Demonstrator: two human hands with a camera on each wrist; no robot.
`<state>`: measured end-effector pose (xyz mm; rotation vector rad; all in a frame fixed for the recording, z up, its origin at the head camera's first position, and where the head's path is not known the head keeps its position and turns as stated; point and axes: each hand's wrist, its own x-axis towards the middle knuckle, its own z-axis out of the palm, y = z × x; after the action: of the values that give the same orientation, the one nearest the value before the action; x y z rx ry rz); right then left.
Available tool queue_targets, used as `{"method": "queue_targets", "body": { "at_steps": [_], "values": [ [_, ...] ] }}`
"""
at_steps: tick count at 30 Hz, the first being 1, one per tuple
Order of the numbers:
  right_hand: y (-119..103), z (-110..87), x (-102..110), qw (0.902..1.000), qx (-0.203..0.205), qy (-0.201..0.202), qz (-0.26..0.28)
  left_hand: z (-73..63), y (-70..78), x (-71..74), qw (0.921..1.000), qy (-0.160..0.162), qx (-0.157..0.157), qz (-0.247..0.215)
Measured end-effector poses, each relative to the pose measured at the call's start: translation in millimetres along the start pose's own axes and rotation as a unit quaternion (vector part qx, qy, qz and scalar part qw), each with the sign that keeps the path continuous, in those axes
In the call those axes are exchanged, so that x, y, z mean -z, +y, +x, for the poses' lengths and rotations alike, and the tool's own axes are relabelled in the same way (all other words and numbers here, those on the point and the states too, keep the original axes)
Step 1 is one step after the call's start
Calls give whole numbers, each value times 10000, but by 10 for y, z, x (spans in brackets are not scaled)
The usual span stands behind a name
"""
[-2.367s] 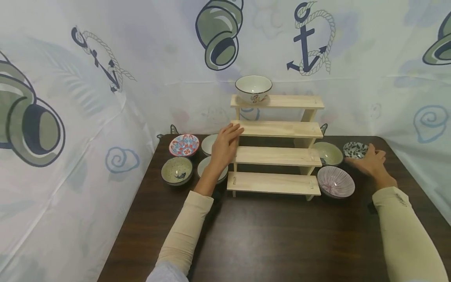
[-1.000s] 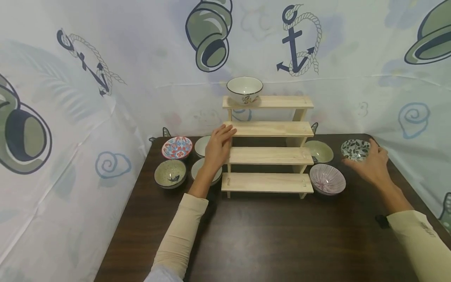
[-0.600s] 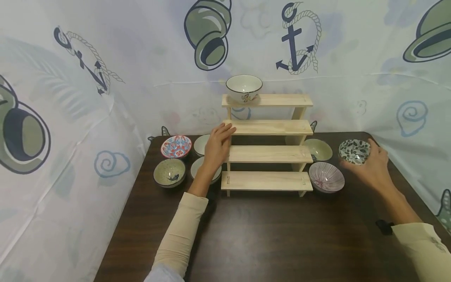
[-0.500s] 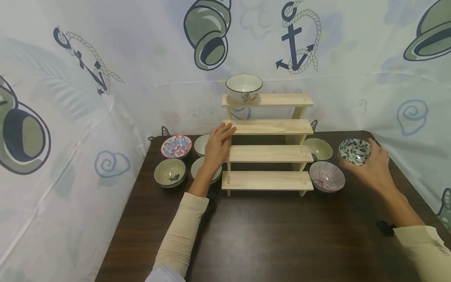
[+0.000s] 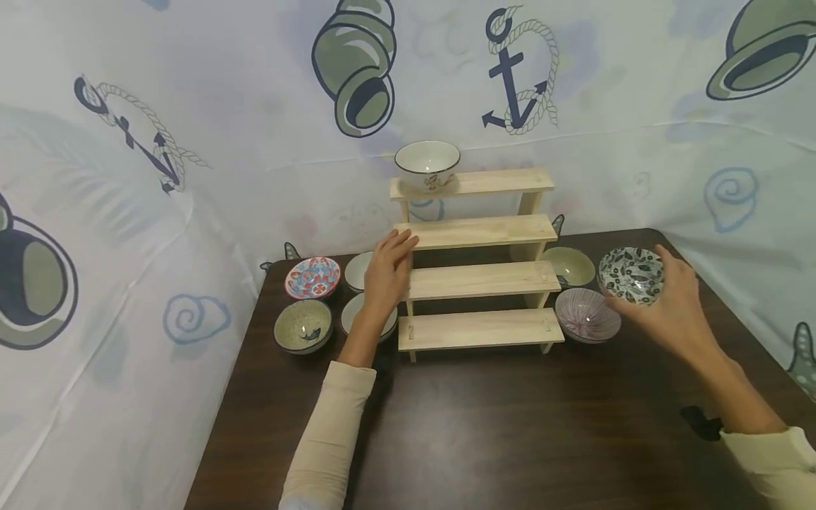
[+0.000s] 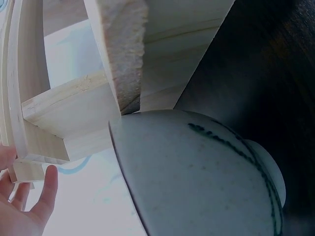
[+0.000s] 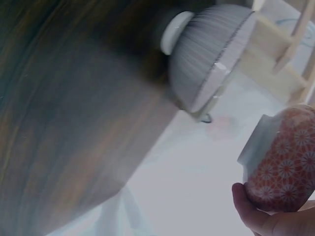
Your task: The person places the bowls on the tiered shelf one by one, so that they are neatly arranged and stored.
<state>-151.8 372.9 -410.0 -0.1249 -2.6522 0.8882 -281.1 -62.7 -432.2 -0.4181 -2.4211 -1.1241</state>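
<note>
My right hand (image 5: pixel 678 304) grips a small bowl (image 5: pixel 631 275), held up above the table's right side. Black-and-white leaves pattern its inside; the right wrist view shows the red, flowered outside of this bowl (image 7: pixel 288 164). My left hand (image 5: pixel 387 273) holds the left end of a four-tier wooden display stand (image 5: pixel 474 232) at the second tier from the top. In the left wrist view, fingertips (image 6: pixel 6 157) and thumb lie on either side of the wood. A white bowl with a dark rim (image 5: pixel 428 166) stands on the top tier's left end.
Right of the stand sit a green bowl (image 5: pixel 569 267) and a purple-streaked bowl (image 5: pixel 588 316). On the left are a red-and-blue bowl (image 5: pixel 313 278), a speckled bowl (image 5: pixel 302 327) and two pale bowls (image 5: pixel 357 272), partly behind my left arm. Patterned cloth (image 5: pixel 268 92) hangs behind the dark table (image 5: pixel 478 425).
My right hand has taken hold of the leaf-patterned bowl, lifted it and brought it slightly nearer the stand. My left hand has stayed at the stand. The head view has shifted.
</note>
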Motion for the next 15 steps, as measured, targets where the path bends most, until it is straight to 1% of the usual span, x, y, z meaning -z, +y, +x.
{"method": "queue_targets", "body": {
  "at_steps": [8, 12, 15],
  "values": [
    [-218, -112, 160, 9996, 277, -97, -38, -68, -30, -30, 10000, 18, -62, -31],
    [-328, -115, 221, 9993, 327, -184, -38, -43, -20, -13, 9999, 92, -112, -3],
    [-413, -136, 245, 9991, 364, -219, -14, -15, -16, 15, 9999, 66, -138, 39]
  ]
}}
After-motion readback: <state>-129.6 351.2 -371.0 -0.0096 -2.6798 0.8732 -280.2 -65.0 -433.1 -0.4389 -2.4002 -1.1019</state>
